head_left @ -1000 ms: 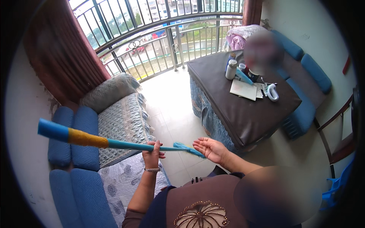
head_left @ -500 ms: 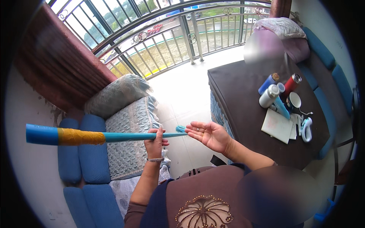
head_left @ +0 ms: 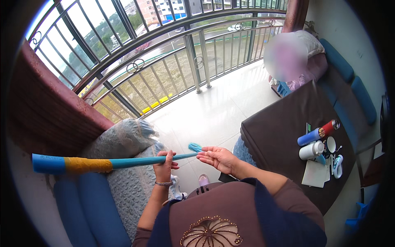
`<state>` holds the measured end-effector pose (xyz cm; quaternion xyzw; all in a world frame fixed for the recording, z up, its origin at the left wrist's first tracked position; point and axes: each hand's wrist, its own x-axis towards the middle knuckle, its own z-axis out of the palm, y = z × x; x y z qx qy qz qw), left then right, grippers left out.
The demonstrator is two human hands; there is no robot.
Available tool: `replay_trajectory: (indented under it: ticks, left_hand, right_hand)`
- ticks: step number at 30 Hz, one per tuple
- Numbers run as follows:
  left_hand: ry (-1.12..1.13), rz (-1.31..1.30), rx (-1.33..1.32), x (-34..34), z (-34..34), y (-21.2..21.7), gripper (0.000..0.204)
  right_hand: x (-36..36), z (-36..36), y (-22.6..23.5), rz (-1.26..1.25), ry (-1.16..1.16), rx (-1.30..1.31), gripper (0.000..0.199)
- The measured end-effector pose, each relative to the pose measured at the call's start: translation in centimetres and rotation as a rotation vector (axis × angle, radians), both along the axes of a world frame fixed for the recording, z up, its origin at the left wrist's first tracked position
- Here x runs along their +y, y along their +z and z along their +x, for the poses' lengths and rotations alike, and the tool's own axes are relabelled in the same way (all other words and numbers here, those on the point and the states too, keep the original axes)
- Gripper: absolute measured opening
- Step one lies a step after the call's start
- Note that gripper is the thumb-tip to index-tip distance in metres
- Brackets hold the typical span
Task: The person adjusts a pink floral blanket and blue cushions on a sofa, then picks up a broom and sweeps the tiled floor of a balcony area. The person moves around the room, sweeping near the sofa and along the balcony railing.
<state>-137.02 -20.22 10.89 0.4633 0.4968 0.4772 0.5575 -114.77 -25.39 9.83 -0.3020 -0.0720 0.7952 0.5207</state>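
A long blue pole (head_left: pixel 135 162) stretches across the picture, its thick end at the left and its thin far end by my right hand. Yellow-orange tape (head_left: pixel 88 164) is wrapped round it near the thick end. My left hand (head_left: pixel 165 164) is closed round the pole's middle part. Palm up, my right hand (head_left: pixel 220 158) has its fingers stretched out and slightly bent at the thin end; whether it touches the pole I cannot tell. Just beyond those fingertips shows a blue tufted head (head_left: pixel 195 147), like a mop's; its join with the pole is hidden.
At the right, a dark-covered table (head_left: pixel 271 123) holds a white bottle (head_left: pixel 310 150), a blue flask (head_left: pixel 308 137), a red flask (head_left: pixel 329 127) and a mug. A patterned sofa (head_left: pixel 127 189) with blue cushions is at the left. Beyond the tiled floor (head_left: pixel 214 111) runs a metal railing (head_left: pixel 197 61).
My view has shifted, so the table appears farther right and more floor shows. The fingers of my right hand are bent a little more. My left hand keeps its hold on the pole.
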Motion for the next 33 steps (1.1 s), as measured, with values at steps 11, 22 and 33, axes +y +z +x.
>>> replay_trajectory:
  ticks: [11,22,33]
  left_hand:
    - [-0.103,-0.054,-0.096,19.5,2.5,-2.7,0.015]
    - [-0.323,-0.144,-0.066,41.4,13.8,-2.1,0.015]
    - [-0.520,-0.133,0.004,60.1,24.1,-2.7,0.014]
  right_hand:
    - [16.1,2.5,-2.0,-0.126,-0.128,-0.170,0.015]
    - [37.6,11.9,-2.1,-0.043,-0.301,-0.265,0.014]
    - [58.3,19.9,6.7,0.333,-0.682,-0.632,0.012]
